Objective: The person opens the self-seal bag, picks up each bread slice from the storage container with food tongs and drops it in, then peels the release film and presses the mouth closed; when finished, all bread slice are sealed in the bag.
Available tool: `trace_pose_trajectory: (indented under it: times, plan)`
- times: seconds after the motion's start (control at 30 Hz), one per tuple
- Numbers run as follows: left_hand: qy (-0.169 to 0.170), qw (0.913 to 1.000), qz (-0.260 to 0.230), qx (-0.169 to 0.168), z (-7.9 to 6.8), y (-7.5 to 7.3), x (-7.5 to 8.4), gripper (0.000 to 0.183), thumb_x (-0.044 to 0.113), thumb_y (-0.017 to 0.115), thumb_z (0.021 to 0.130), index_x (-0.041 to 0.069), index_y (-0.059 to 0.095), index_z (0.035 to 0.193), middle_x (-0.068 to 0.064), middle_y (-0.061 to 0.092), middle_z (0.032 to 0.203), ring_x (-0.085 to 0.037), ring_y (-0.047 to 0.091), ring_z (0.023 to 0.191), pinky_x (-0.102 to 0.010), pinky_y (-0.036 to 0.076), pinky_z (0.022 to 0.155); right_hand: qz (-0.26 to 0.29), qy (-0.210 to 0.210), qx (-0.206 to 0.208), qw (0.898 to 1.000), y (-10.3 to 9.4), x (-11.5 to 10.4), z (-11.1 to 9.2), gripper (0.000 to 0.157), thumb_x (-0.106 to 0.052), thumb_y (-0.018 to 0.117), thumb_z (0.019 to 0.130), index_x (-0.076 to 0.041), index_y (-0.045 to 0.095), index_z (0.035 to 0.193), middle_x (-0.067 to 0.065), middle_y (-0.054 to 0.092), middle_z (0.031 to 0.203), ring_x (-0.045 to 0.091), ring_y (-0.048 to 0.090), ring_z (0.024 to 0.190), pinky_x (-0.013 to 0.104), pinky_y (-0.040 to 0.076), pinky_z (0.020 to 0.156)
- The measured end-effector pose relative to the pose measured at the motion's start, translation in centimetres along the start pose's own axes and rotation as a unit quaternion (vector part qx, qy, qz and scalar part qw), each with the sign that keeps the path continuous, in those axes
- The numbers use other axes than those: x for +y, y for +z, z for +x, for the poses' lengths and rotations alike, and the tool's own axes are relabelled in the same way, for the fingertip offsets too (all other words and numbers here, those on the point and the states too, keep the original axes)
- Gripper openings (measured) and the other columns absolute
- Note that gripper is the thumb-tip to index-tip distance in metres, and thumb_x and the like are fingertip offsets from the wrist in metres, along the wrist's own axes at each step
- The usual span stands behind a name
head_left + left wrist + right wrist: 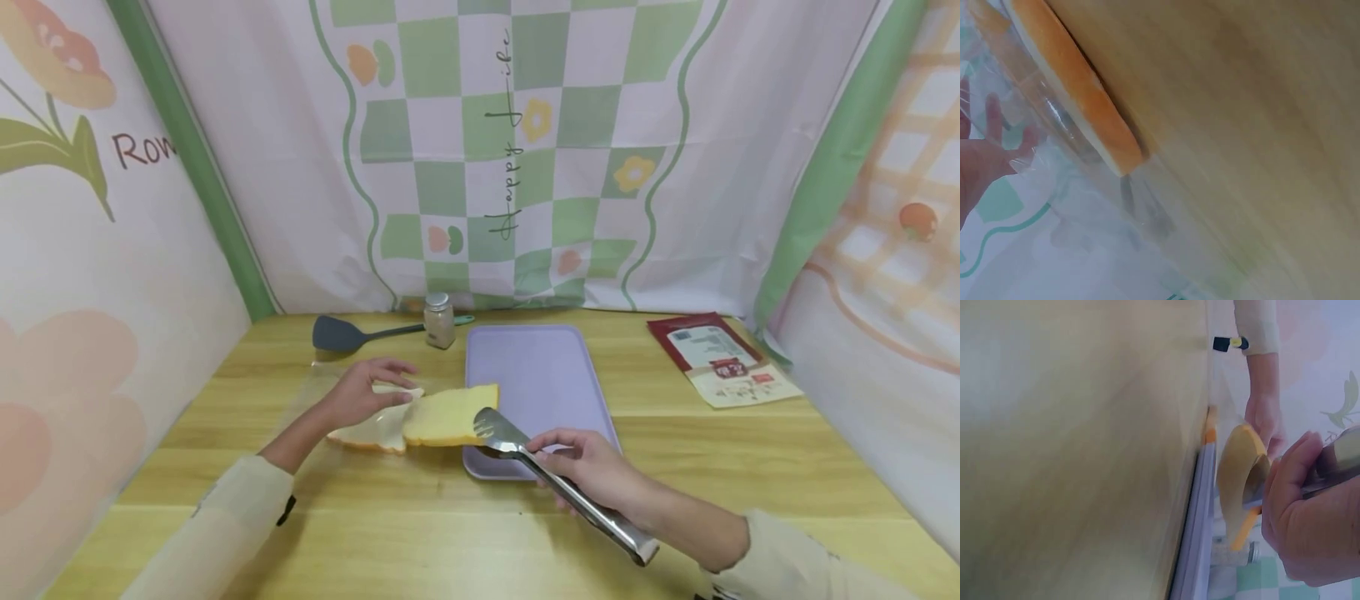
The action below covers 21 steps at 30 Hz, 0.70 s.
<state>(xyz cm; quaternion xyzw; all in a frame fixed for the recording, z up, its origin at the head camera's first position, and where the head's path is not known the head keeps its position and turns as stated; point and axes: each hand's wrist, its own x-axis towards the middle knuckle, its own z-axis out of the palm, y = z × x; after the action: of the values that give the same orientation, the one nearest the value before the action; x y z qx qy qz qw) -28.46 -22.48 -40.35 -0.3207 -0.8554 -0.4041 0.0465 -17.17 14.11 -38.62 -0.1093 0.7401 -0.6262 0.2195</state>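
Between the person's left hand [367,396] and right hand [596,471], my head camera shows me a yellow slice of bread [446,417], its right part reaching over the left edge of a lavender tray [536,358]. I see the right hand gripping a pair of metal tongs [570,493], fingers and thumb closed about the arms, and the tongs' head meets the slice at its right end, the end nearer that hand. From the right wrist I get the same slice edge-on, lifted above the tray rim with the tongs' head against it. At the slice's other end, just beside it, the left hand lies over a clear plastic bag [1063,122] that holds more bread with a brown crust [1085,94]; its fingers are parted and touch the film, though I cannot tell from my views whether they pinch it. Beyond the hands, toward the back of the table [420,533], I have a dark spatula [337,333] lying with its handle passing behind a small glass jar [438,323] with a silver lid. Over to the right, well apart from the slice, a red and cream pouch [723,358] lies flat near the back corner.
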Motion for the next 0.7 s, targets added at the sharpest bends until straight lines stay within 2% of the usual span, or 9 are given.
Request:
trace_pose_trajectory:
  times: [0.27,0.53,0.7]
  plan:
    - [0.012,0.9999,-0.005,0.01,-0.16,0.09,0.14,0.016,0.011,0.079,0.084,0.006,0.077,0.1,-0.016,0.067,0.123,-0.036,0.059,0.119,-0.051,0.049,0.097,-0.01,-0.003,-0.005,1.0,0.74,-0.42,-0.53,0.031,-0.016,0.06,0.098,0.002,0.059,0.124,0.016,0.071,0.084,0.012,0.059,0.052,0.023,0.048,0.044]
    - [-0.011,0.9998,-0.014,0.011,-0.31,0.05,0.16,0.017,0.012,0.078,0.085,0.006,0.077,0.1,-0.014,0.067,0.124,-0.034,0.058,0.121,-0.051,0.048,0.099,-0.001,-0.016,-0.002,1.0,1.09,-0.21,-0.2,0.033,-0.017,0.059,0.099,0.003,0.057,0.125,0.016,0.07,0.084,0.013,0.061,0.054,0.024,0.05,0.047]
    - [-0.021,0.9996,-0.017,0.01,-0.33,-0.03,0.04,0.018,0.014,0.077,0.086,0.005,0.077,0.102,-0.012,0.066,0.126,-0.034,0.057,0.122,-0.052,0.046,0.101,0.005,-0.031,-0.015,0.999,1.03,0.01,-0.08,0.033,-0.016,0.059,0.1,0.006,0.056,0.125,0.016,0.069,0.083,0.013,0.061,0.054,0.024,0.051,0.047]
